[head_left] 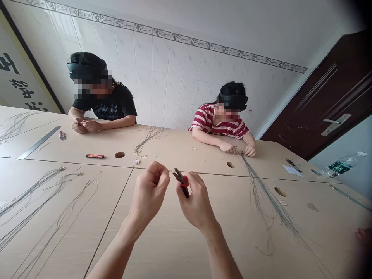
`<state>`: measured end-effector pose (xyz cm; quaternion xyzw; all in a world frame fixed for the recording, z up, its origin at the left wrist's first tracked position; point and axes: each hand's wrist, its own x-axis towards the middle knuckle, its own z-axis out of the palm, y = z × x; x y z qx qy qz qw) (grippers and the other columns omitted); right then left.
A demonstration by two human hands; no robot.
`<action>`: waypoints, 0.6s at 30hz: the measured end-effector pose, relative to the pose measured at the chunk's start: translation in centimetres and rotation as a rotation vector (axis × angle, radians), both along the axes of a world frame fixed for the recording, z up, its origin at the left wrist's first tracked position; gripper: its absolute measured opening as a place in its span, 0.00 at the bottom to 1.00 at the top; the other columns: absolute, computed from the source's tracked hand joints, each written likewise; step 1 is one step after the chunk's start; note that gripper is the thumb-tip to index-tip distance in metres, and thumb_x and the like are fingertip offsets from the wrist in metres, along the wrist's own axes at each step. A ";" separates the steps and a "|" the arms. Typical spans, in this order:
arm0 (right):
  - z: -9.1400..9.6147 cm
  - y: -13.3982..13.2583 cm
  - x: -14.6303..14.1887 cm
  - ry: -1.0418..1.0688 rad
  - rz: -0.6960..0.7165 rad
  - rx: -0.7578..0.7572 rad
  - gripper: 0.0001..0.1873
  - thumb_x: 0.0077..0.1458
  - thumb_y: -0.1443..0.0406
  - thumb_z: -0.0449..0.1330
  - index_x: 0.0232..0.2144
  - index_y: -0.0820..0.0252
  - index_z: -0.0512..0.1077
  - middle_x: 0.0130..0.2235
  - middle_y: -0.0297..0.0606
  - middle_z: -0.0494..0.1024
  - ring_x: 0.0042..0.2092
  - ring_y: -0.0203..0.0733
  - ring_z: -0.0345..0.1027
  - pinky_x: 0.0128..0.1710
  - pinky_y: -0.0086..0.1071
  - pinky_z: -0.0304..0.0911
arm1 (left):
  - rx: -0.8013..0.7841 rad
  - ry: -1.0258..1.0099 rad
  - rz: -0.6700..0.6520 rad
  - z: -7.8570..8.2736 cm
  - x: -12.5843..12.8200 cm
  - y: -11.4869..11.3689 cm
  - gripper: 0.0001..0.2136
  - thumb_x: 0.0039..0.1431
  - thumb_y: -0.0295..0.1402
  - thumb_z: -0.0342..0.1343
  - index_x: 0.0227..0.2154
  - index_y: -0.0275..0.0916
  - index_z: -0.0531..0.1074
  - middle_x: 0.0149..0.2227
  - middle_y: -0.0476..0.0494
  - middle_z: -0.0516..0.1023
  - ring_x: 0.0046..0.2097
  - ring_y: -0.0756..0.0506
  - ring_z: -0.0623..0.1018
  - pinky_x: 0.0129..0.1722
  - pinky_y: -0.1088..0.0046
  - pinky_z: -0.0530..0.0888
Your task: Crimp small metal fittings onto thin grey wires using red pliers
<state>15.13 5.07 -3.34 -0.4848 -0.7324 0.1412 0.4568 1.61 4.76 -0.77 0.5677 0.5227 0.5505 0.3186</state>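
Up above the wooden table (186, 248), the right hand (196, 201) grips red-handled pliers (182, 182), fingers wrapped around the handles, tips pointing toward the left hand (151, 190). That hand's fingers pinch a thin wire (151, 171). Wire bundles (43, 201) lie left; a plastic bottle (341, 166) rests far right by tiled walls.

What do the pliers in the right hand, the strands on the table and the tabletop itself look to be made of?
Pliers: dark, dull metal jaws with red, probably plastic, grips, held in the right hand. Strands: thin grey wire by their sheen, with small end fittings. Tabletop: pale wood-look board, matte, probably laminate, with panel seams and round holes.
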 end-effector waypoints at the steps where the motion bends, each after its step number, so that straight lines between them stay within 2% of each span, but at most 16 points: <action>1: -0.1 0.0 -0.1 -0.009 -0.003 0.002 0.06 0.54 0.72 0.53 0.29 0.56 0.63 0.29 0.33 0.69 0.34 0.42 0.64 0.38 0.36 0.61 | 0.003 -0.002 0.003 -0.1 0.0 0.1 0.08 0.58 0.31 0.49 0.24 0.41 0.60 0.19 0.56 0.60 0.21 0.54 0.55 0.17 0.79 0.55; 9: 0.0 0.0 -0.2 -0.020 0.003 -0.004 0.08 0.52 0.73 0.53 0.27 0.55 0.59 0.28 0.32 0.68 0.33 0.41 0.62 0.35 0.33 0.59 | 0.033 0.066 0.010 -0.5 0.6 -0.1 0.08 0.57 0.29 0.49 0.24 0.41 0.59 0.18 0.58 0.55 0.21 0.54 0.54 0.18 0.80 0.54; 18: 0.2 -0.3 -0.3 0.031 -0.003 -0.096 0.09 0.55 0.71 0.52 0.26 0.55 0.57 0.28 0.32 0.66 0.31 0.40 0.60 0.32 0.32 0.56 | 0.049 0.066 -0.039 -0.6 1.4 -0.3 0.08 0.58 0.28 0.49 0.24 0.40 0.60 0.19 0.58 0.59 0.21 0.55 0.56 0.18 0.82 0.56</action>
